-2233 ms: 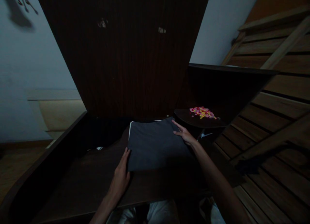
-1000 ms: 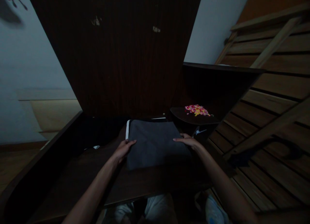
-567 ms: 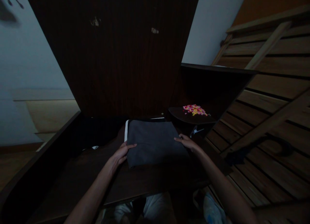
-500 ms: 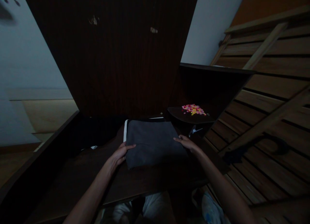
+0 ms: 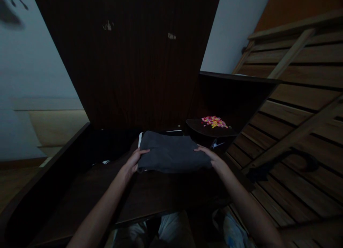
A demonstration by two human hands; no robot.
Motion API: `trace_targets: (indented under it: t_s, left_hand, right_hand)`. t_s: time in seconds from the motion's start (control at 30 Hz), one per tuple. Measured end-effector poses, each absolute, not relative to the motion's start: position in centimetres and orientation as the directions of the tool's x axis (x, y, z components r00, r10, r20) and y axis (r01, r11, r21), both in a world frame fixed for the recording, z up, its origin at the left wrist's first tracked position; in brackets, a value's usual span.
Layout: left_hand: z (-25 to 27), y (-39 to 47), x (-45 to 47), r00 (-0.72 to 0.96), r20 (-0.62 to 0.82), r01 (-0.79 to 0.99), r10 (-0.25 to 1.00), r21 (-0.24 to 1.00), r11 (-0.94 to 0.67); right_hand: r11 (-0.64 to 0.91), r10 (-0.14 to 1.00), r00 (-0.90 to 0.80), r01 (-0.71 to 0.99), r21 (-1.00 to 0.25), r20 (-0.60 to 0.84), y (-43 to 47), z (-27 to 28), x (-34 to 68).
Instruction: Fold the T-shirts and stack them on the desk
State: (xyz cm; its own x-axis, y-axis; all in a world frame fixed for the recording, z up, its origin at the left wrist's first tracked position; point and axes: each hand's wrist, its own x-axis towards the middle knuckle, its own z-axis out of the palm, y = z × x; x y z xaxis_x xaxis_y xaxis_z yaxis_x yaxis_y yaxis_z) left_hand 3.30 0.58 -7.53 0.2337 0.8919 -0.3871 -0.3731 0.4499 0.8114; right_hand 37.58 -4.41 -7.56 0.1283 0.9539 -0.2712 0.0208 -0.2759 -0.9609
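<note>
A folded dark grey cloth (image 5: 171, 153) is held between my two hands above the dark wooden desk. My left hand (image 5: 134, 160) grips its left edge, thumb on top and fingers beneath. At the right edge my right hand (image 5: 210, 155) holds it the same way, with its fingers mostly hidden under the fabric. Behind the cloth, a white edge (image 5: 140, 138) of something flat shows at the left, and a thin white strip (image 5: 174, 131) shows at the back. What these belong to is covered.
Several pink, red and yellow small pieces (image 5: 214, 121) lie heaped on a rounded corner shelf (image 5: 193, 125). A metallic object (image 5: 217, 144) sits below it. Dark fabric (image 5: 112, 144) lies on the desk (image 5: 150, 201) at left. Wooden slats (image 5: 297, 108) stand at right.
My hands have raised the cloth's near side and moved it slightly away from me. Its front edge now sits farther back and looks curled under.
</note>
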Motion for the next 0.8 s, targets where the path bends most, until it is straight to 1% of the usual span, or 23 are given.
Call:
trace_targets:
  t_s: [0.1, 0.23, 0.3, 0.33, 0.4, 0.53, 0.57, 0.6, 0.67, 0.73, 0.8]
  left_hand:
    - [-5.2, 1.9, 3.2, 0.172, -0.338, -0.369, 0.925, 0.849, 0.378]
    - [-2.2, 3.7, 2.8, 0.154, -0.221, -0.410, 0.963, 0.873, 0.266]
    - [-1.7, 4.4, 2.7, 0.149, -0.169, -0.429, 0.974, 0.877, 0.218]
    - [-1.8, 4.6, 2.6, 0.143, -0.158, -0.434, 0.977, 0.877, 0.205]
    - [-3.2, 4.7, 2.5, 0.129, -0.178, -0.416, 0.975, 0.883, 0.217]
    - [-8.4, 3.9, 2.0, 0.073, -0.338, -0.241, 0.938, 0.907, 0.345]
    - [-9.7, 3.7, 1.7, 0.061, -0.351, -0.200, 0.935, 0.913, 0.356]
    - [-10.8, 3.5, 1.5, 0.065, -0.339, -0.178, 0.938, 0.921, 0.345]
    - [-12.1, 3.5, 1.2, 0.083, -0.269, -0.153, 0.959, 0.948, 0.279]
    - [-12.3, 3.7, 1.1, 0.092, -0.185, -0.147, 0.978, 0.969, 0.197]
    - [-12.0, 3.9, 1.2, 0.076, -0.139, -0.148, 0.987, 0.978, 0.149]
  right_hand:
    - [-0.152, 0.982, 0.118, 0.016, -0.988, -0.149, -2.6, -5.3, 37.4]
    - [0.028, 0.989, 0.140, 0.113, -0.993, 0.043, 0.1, -1.9, 37.6]
    - [0.106, 0.982, 0.138, 0.145, -0.984, 0.126, 1.1, -1.2, 37.7]
    - [0.120, 0.980, 0.140, 0.148, -0.982, 0.141, 1.5, -1.3, 37.7]
    - [0.073, 0.983, 0.155, 0.130, -0.989, 0.093, 2.0, -2.5, 37.4]
    - [-0.211, 0.968, 0.152, 0.074, -0.975, -0.198, 1.7, -7.3, 36.6]
    - [-0.241, 0.964, 0.130, 0.058, -0.969, -0.232, 1.5, -8.3, 36.5]
    - [-0.252, 0.962, 0.116, 0.046, -0.967, -0.245, 1.3, -9.2, 36.5]
    - [-0.239, 0.966, 0.109, 0.040, -0.970, -0.233, 1.0, -10.1, 36.6]
    - [-0.210, 0.972, 0.118, 0.055, -0.976, -0.202, 0.9, -10.1, 36.8]
    - [-0.156, 0.983, 0.111, 0.064, -0.986, -0.149, 0.8, -9.8, 37.2]
